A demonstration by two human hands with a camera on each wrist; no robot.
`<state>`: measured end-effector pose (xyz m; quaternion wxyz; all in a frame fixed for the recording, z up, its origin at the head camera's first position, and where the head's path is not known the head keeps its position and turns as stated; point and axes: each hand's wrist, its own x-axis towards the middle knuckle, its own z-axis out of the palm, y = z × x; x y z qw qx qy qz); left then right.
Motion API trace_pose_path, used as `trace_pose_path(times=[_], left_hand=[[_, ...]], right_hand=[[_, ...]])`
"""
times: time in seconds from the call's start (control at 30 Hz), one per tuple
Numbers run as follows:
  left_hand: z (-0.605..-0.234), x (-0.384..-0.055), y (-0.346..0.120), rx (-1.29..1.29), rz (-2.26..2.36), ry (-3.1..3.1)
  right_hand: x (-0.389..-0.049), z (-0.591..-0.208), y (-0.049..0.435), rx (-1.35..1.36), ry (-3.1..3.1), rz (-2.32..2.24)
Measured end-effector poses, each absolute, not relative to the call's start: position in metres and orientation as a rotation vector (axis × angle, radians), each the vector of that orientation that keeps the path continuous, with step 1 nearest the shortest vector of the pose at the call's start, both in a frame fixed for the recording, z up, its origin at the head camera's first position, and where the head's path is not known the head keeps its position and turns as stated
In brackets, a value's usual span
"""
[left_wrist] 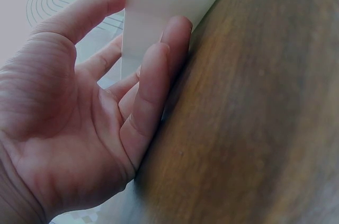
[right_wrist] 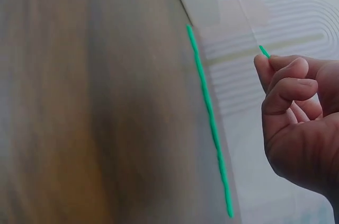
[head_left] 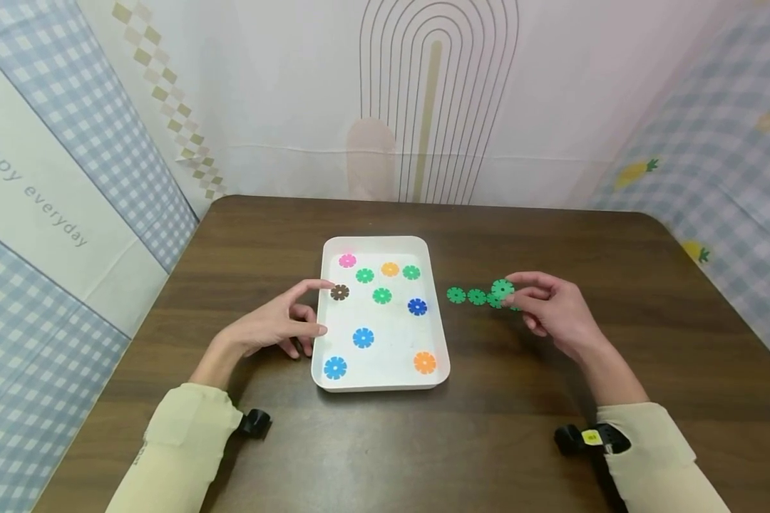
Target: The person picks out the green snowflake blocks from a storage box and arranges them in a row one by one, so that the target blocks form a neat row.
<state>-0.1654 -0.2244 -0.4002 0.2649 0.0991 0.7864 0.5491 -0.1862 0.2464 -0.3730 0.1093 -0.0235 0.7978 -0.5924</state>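
My right hand (head_left: pixel 555 310) pinches a green notched disc (head_left: pixel 502 288) between thumb and fingertips, raised above the table. Beneath and to the left of it, several like green discs (head_left: pixel 456 295) lie in a row on the wood, the right end partly hidden by the hand. In the right wrist view the row (right_wrist: pixel 209 113) appears edge-on, apart from the pinched disc. At the white tray's (head_left: pixel 379 385) left side, my left hand (head_left: pixel 276 320) rests with its fingertips against the rim and outer wall. A brown disc (head_left: pixel 340 293) lies inside, close to its index fingertip.
Loose discs are spread in the tray: pink (head_left: pixel 347 261), yellow (head_left: pixel 390 269), orange (head_left: pixel 425 363), dark blue (head_left: pixel 417 307), light blue (head_left: pixel 363 338) and several green (head_left: pixel 381 296). The brown wooden table (head_left: pixel 385 449) meets patterned cloth (head_left: pixel 295 107) behind.
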Motion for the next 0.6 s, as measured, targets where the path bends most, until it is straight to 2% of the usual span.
trace_pose_path(times=[0.6], left_hand=[[-0.4, -0.165, -0.224, 0.267, 1.482, 2.124]], right_hand=[[-0.189, -0.373, 0.309, 0.075, 2.343, -1.832]])
